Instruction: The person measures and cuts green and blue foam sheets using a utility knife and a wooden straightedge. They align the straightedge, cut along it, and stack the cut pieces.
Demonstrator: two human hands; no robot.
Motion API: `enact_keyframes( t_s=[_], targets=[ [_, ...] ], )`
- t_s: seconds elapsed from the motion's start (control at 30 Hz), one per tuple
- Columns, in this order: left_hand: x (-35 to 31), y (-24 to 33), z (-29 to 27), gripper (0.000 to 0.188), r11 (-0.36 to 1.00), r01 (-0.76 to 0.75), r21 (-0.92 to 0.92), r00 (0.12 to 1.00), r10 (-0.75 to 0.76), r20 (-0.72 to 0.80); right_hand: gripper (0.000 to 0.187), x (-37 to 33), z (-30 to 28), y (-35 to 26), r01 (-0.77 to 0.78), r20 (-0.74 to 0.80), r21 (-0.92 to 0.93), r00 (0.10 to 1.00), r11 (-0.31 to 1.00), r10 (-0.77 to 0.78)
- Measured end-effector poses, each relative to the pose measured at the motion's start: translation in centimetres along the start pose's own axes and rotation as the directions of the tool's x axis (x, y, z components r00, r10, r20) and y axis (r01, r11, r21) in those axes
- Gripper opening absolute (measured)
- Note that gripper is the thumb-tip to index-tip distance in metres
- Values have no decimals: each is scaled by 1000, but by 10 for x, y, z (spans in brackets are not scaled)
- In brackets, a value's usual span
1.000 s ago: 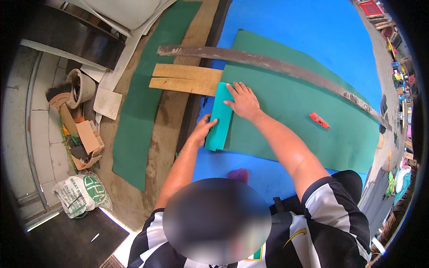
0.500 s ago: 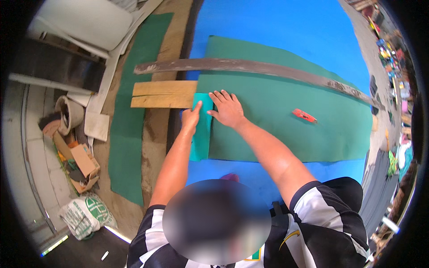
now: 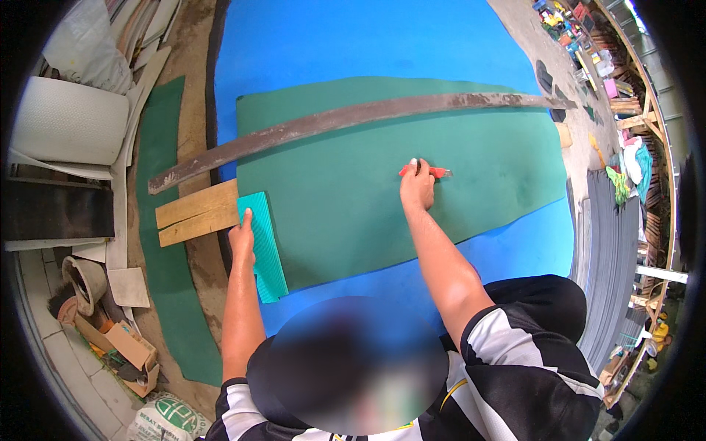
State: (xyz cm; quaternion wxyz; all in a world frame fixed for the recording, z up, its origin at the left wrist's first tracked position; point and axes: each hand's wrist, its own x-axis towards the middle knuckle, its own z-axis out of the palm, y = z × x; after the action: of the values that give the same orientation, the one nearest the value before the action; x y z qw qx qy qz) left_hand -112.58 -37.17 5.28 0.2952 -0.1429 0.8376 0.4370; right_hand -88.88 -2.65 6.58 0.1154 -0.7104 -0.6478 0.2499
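Blue mat point(image 3: 353, 44): lg sheet on floor, under everything else.
Green mat point(image 3: 412, 184): lies on blue mat, flat; its left edge sits approx. at blue mat's left edge.
Bar point(image 3: 346, 117): long, rusty, curved in view; lies across green mat's upper part, left end past mat onto bare floor.
Green offcut point(image 3: 158, 242): long piece on floor, left of mats, well apart from hands.
Planks point(image 3: 195, 213): two pale boards side by side, just left of green mat, below bar's left end.
Teal strip point(image 3: 266, 250): narrow, ribbed; along green mat's left edge, touching planks' right end.
Left hand point(image 3: 242, 239): flat on teal strip, fingers point(image 3: 247, 217) extended together, pressing; no grip.
Right hand point(image 3: 418, 189): on green mat, centre; fingers curled down on knife, partly closed – full grasp or just touch, cannot tell.
Knife point(image 3: 426, 171): sm. red cutter, lies on green mat below bar, under right fingertips.
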Motion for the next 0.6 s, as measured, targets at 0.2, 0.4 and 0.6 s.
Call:
enact_keyframes(
  t_s=[0.2,0.4,0.6],
  targets=[
    [16,-21,-7,68,986,-126,-109,992,127,6,42,8,18,-3,-49,-55,184,997,982,60],
    [-3,-4,4,66,993,-113,-45,994,112,-14,46,-54,25,-54,407,66,399,881,821,-469],
    [-3,-7,4,63,996,-89,-24,996,88,-34,46,-121,66,-132,830,410,443,149,339,-900]
  ],
)
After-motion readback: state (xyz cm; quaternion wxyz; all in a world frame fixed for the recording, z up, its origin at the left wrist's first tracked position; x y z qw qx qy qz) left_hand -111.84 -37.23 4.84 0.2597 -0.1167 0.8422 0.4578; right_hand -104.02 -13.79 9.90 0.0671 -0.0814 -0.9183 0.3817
